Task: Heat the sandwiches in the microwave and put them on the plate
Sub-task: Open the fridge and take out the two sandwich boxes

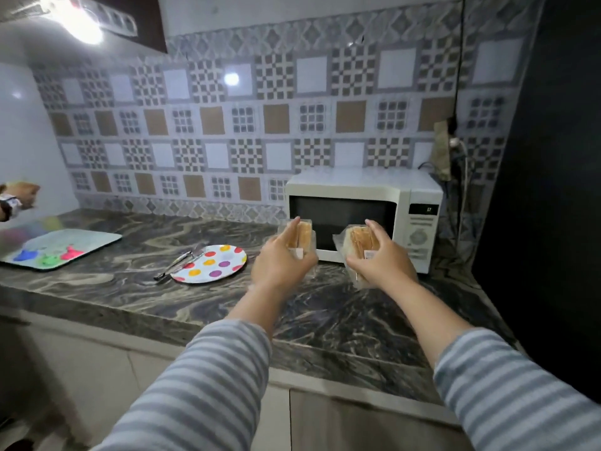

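Observation:
My left hand (pixel 279 262) grips one sandwich (pixel 302 236) wrapped in clear plastic, held upright. A second wrapped sandwich (pixel 357 242) is held in my right hand (pixel 380 262). Both are raised just in front of the white microwave (pixel 364 187), whose door is closed and whose display is lit. A white plate with coloured dots (pixel 211 263) lies on the dark marble counter (pixel 130 281), to the left of my hands, with nothing on it.
Metal tongs (pixel 177 265) lie against the plate's left edge. A tray with paint-splash print (pixel 58 249) sits at the counter's left end. Another person's hand (pixel 18 198) shows at the left edge. A cable and wall socket (pixel 450 144) are behind the microwave; a dark surface stands right.

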The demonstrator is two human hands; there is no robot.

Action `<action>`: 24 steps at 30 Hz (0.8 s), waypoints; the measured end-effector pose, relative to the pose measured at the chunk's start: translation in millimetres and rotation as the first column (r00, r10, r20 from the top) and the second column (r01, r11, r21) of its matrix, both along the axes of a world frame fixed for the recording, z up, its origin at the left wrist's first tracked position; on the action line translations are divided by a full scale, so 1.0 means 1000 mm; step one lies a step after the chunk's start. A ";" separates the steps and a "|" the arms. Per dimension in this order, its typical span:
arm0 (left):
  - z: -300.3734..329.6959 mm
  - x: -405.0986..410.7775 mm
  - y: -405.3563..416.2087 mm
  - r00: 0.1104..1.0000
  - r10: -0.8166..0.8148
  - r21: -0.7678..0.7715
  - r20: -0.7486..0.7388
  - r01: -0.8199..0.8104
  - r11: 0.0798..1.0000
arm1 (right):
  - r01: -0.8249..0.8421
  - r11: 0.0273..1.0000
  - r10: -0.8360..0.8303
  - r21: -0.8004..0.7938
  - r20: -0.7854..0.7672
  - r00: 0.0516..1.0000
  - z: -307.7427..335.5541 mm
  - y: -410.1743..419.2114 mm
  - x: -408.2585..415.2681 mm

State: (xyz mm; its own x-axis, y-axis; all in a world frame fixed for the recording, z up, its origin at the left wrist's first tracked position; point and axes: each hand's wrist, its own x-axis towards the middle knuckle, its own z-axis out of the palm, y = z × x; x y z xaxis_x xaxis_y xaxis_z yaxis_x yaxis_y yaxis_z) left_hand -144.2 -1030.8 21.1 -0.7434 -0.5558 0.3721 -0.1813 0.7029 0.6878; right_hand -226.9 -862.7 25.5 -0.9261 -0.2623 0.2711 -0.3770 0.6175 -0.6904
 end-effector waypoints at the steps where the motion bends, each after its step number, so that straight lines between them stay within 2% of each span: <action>1: 0.005 -0.018 -0.007 1.000 -0.019 -0.010 -0.007 0.019 1.000 | 0.018 1.000 -0.018 -0.010 0.004 1.000 0.004 -0.006 -0.013; 8: 0.045 -0.151 -0.037 0.989 -0.126 -0.054 -0.082 0.122 0.991 | 0.144 0.988 -0.149 -0.053 -0.087 0.985 0.050 -0.024 -0.124; 13: 0.078 -0.254 -0.051 0.962 -0.217 -0.009 -0.168 0.219 0.976 | 0.168 0.984 -0.174 -0.063 -0.120 0.977 0.089 -0.043 -0.217; 19: 0.091 -0.360 -0.068 0.970 -0.210 -0.003 -0.120 0.211 0.977 | 0.177 0.983 -0.180 -0.042 -0.089 0.980 0.101 -0.070 -0.318; 24: 0.086 -0.419 -0.085 0.982 -0.184 0.007 -0.047 0.185 0.983 | 0.196 0.981 -0.195 0.002 -0.063 0.979 0.097 -0.090 -0.375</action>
